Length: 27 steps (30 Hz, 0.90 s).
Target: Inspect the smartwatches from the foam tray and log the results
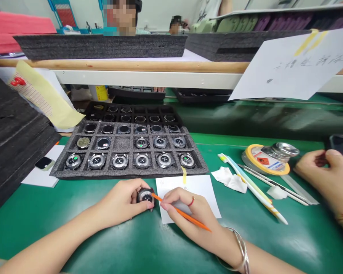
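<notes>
Between the thumb and fingers of my left hand (125,203) is a round watch case (145,195), its sensor back facing up. My right hand (190,217) grips a thin orange stick (193,220) like a pen, and the stick's tip meets the right edge of the case. Beneath my right hand lies a white paper sheet (211,198) on the green table. Just beyond both hands, a grey foam tray (125,176) carries several watch cases in its compartments, some back up, some face up. One middle-row compartment (122,143) holds no watch.
At the right are a toothbrush (254,186), crumpled tissue (230,179), tweezers (277,184) and a metal-topped bottle (282,150) beside a yellow tape roll (248,156). Another person's hand (326,167) is at the right edge. Black foam (14,152) is stacked left; a shelf (148,78) crosses above.
</notes>
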Tool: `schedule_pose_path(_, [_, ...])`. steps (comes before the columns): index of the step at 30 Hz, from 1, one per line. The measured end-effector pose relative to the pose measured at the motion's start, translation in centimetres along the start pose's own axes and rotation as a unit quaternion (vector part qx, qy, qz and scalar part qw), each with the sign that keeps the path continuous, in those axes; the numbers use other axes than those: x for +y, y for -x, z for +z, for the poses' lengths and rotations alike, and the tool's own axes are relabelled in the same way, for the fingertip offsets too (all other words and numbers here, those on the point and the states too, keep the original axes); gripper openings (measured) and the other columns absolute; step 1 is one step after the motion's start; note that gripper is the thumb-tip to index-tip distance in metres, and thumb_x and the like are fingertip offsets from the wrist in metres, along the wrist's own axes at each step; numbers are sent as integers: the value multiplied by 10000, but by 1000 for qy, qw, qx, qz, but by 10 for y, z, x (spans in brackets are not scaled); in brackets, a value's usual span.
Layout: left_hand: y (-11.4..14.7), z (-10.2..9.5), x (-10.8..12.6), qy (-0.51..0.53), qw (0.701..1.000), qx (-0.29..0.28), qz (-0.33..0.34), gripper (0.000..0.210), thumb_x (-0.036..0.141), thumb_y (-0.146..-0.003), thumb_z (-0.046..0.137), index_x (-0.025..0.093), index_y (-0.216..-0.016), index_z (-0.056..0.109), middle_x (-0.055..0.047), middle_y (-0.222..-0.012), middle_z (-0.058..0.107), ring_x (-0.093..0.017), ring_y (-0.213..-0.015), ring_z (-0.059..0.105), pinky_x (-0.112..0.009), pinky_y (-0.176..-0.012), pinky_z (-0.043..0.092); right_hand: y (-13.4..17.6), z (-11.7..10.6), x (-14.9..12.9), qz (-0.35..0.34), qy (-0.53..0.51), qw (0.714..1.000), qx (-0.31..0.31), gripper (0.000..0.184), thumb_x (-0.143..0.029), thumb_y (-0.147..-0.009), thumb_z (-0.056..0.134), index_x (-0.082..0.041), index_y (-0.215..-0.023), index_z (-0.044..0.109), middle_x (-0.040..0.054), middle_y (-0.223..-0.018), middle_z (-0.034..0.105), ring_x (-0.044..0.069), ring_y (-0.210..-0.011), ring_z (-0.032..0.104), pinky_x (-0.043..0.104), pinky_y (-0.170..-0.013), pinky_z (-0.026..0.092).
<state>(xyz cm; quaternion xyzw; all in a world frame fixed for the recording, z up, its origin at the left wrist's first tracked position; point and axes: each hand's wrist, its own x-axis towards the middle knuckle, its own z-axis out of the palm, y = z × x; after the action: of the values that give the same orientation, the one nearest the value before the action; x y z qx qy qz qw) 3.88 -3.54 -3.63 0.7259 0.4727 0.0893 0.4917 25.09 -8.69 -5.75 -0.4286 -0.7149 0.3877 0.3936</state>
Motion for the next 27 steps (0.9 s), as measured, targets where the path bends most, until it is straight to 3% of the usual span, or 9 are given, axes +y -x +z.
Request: schedule_pose_path(27, [2,1,1,17,1000,0,-11,243,387,-819,676,200,-962,617,63,-679,539,-102,-559,421,-218,-507,305,-5,11,8,121,-86,987,60,244,-384,-910,612,-196,-756,603,29,-717,707,163,-666,657,274,-613,522])
